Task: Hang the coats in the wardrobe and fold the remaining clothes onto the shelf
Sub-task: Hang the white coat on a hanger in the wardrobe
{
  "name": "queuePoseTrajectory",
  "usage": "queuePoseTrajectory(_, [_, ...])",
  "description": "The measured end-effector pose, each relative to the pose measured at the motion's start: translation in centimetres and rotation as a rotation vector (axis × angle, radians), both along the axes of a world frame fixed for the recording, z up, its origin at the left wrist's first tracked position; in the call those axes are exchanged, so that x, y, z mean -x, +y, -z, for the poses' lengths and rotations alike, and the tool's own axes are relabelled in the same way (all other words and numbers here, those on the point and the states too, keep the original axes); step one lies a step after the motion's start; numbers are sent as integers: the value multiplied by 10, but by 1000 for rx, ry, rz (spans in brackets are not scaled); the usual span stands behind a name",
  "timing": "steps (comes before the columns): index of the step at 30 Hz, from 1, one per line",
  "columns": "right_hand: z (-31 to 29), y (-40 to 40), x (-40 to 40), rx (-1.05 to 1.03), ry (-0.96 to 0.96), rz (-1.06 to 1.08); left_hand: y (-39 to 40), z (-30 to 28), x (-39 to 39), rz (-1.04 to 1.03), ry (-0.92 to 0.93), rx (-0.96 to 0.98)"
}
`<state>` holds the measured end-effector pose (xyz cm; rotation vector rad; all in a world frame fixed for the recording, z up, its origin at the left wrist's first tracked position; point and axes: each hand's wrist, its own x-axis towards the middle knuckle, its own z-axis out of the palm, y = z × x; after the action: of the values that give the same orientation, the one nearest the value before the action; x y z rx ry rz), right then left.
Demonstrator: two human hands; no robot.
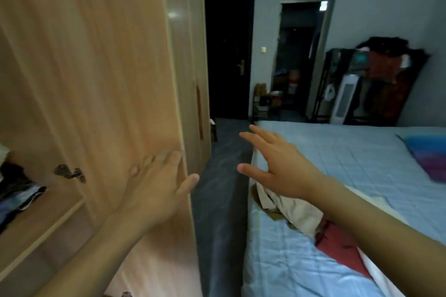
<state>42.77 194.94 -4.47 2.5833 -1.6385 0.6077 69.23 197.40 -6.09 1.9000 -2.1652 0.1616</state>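
I see my left hand [154,183] laid flat, fingers straight, against the inner face of the open light-wood wardrobe door [96,75], near its free edge; it presses the panel and grasps nothing. My right hand [275,164] hangs in the air above the near corner of the bed with the pale blue quilted cover [325,157], fingers spread and relaxed, also holding nothing.

Under my right wrist and forearm a crumpled beige garment [287,210] lies on the bed, and just beside it, nearer to me, a dark red piece of clothing [337,246] lies touching it. Both are on the mattress, well apart from the wardrobe. At the far left, inside the cupboard, folded dark and blue clothes [17,195] sit on a wooden shelf [41,231]; that corner is blurred, so I can only say it looks like a small stack. A metal hinge [70,172] shows on the door just above the shelf.

A strip of dark grey floor [222,200] runs between wardrobe and bed. Across the room stand a dark closed door [229,55], an open doorway [301,55] and a dark rack loaded with clothes [386,79]. A pillow in blue and purple [429,154] rests at the bed's right edge
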Motion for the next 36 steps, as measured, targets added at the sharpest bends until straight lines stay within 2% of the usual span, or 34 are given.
queuePoseTrajectory(7, [16, 39, 195, -9, -43, 262, -27, 4, 204, 286, 23, -30])
queuePoseTrajectory(12, [37, 78, 329, -8, -29, 484, -27, 31, 345, 451, 28, -91])
queuePoseTrajectory(16, [56, 108, 411, -61, -96, 605, -23, 53, 432, 560, -7, -170])
queuePoseTrajectory(23, [91, 130, 491, -160, -192, 772, -48, 72, 538, 710, -25, -176])
queuePoseTrajectory(26, [107, 131, 514, -234, -133, 816, -69, 86, 577, 772, -2, -178])
queuePoseTrajectory(30, [115, 119, 542, -300, -74, 888, -98, 102, 629, 860, -1, -170])
queuePoseTrajectory(36, [121, 75, 572, -316, -110, 966, -157, 116, 677, 927, 28, -188])
